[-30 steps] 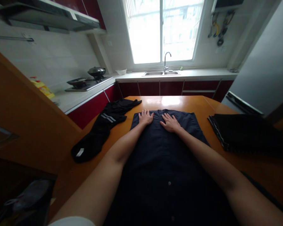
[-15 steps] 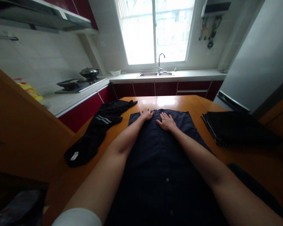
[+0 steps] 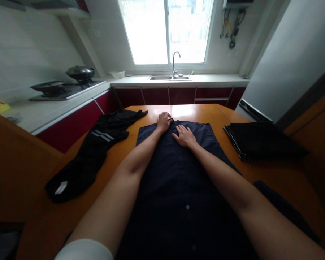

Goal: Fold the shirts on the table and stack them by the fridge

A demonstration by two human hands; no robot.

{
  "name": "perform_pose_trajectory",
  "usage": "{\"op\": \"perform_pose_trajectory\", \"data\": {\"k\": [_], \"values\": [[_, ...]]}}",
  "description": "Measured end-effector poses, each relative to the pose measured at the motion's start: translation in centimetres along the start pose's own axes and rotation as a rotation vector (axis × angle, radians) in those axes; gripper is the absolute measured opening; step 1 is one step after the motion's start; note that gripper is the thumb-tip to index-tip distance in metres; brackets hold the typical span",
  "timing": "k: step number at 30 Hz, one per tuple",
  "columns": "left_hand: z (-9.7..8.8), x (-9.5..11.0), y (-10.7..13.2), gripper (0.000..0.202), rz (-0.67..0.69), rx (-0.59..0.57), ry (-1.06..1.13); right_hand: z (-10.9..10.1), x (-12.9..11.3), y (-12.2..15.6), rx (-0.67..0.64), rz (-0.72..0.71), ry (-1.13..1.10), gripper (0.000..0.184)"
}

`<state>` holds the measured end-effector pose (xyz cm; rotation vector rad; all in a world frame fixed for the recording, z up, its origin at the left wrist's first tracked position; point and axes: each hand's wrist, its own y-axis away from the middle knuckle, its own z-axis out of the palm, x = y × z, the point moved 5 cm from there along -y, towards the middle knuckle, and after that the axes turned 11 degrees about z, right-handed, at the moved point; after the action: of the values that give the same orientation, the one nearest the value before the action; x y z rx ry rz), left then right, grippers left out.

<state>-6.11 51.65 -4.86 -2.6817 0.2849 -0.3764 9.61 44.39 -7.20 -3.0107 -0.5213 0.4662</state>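
A dark navy buttoned shirt (image 3: 173, 169) lies spread out flat on the wooden table, a small pale button showing low on its front. At the shirt's far edge, my left hand (image 3: 164, 122) has its fingers curled and pinches a raised bit of the cloth. Just to the right, my right hand (image 3: 184, 136) rests palm down on the fabric with its fingers stretched out. Beside the shirt on the left is a black garment (image 3: 89, 155) with pale stripes and a white label.
On the right of the table (image 3: 189, 110) lies a folded black cloth (image 3: 260, 141), with another dark cloth (image 3: 284, 207) nearer me. Past the table stand a sink (image 3: 162, 78) and a stove with a lidded wok (image 3: 79, 73). A fridge (image 3: 276, 61) stands at right.
My left hand has gone from lying flat to curling its fingers and lifting a bit of the shirt's far edge. My right hand stays flat. The view has tilted down and turned right.
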Motion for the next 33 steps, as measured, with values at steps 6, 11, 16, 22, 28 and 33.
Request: {"op": "perform_pose_trajectory", "data": {"k": [6, 11, 16, 22, 28, 33], "values": [[-0.3, 3.3, 5.0, 0.057, 0.17, -0.3, -0.124, 0.2, 0.1, -0.1, 0.0, -0.002, 0.004, 0.072], [-1.0, 2.0, 10.7, 0.075, 0.103, -0.439, -0.097, 0.1, 0.0, 0.1, -0.036, 0.008, 0.012, 0.07], [-3.2, -2.9, 11.3, 0.076, -0.084, -0.391, -0.134, -0.1, -0.1, 0.3, -0.046, 0.011, 0.012, 0.07], [-4.2, -6.0, 11.0, 0.07, -0.152, -0.344, -0.152, 0.0, 0.2, 0.1, -0.059, 0.005, 0.01, 0.072], [-4.1, -5.7, 11.2, 0.06, -0.123, -0.343, -0.126, -0.7, -2.0, 1.2, 0.007, -0.092, 0.003, 0.066], [-4.2, -5.7, 11.3, 0.058, -0.119, -0.348, -0.138, 0.9, -4.6, 1.7, -0.194, -0.427, -0.03, 0.07]]}}
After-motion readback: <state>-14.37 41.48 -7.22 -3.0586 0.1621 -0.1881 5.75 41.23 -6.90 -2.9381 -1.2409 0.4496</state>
